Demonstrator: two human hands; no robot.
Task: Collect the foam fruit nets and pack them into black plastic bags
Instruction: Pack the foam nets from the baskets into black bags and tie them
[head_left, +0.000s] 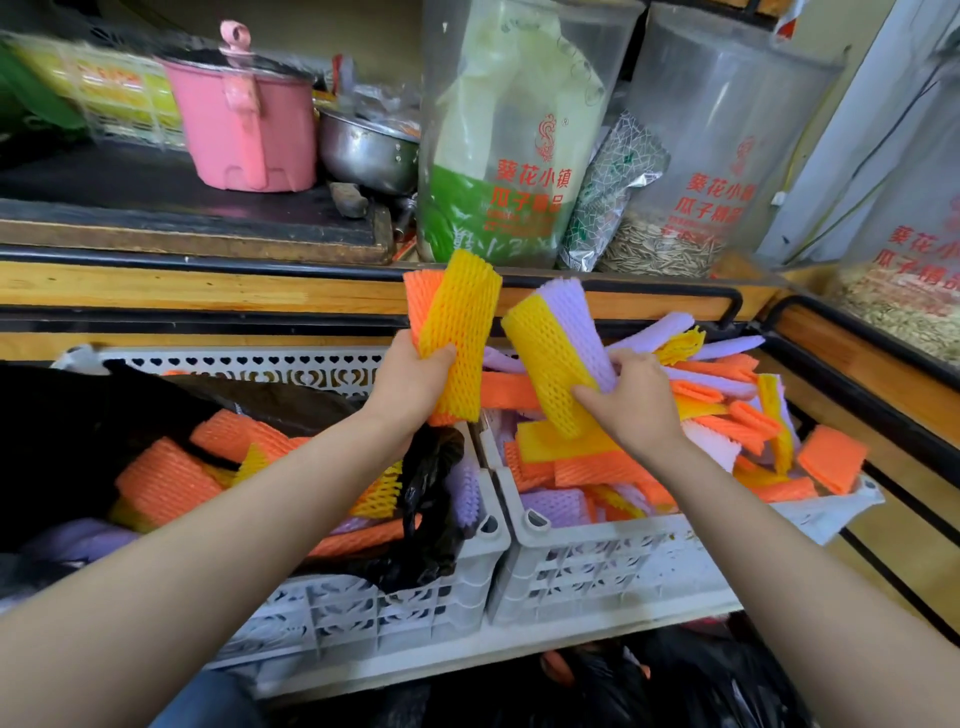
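Note:
My left hand (410, 382) grips a yellow foam net (462, 332) with an orange one behind it, held upright above the gap between two crates. My right hand (631, 400) grips a yellow and a lilac net (558, 358) together, tilted left over the right crate. The right grey crate (597, 566) is heaped with loose orange, yellow and lilac nets (727, 415). The left grey crate (395, 608) holds an open black plastic bag (431, 530) with several nets (166, 478) inside it.
A wooden counter edge (208, 291) runs behind the crates. On it stand a pink pot (239, 124), a metal bowl (363, 150) and clear bins of seeds (691, 156). More black bags (649, 686) lie below the crates.

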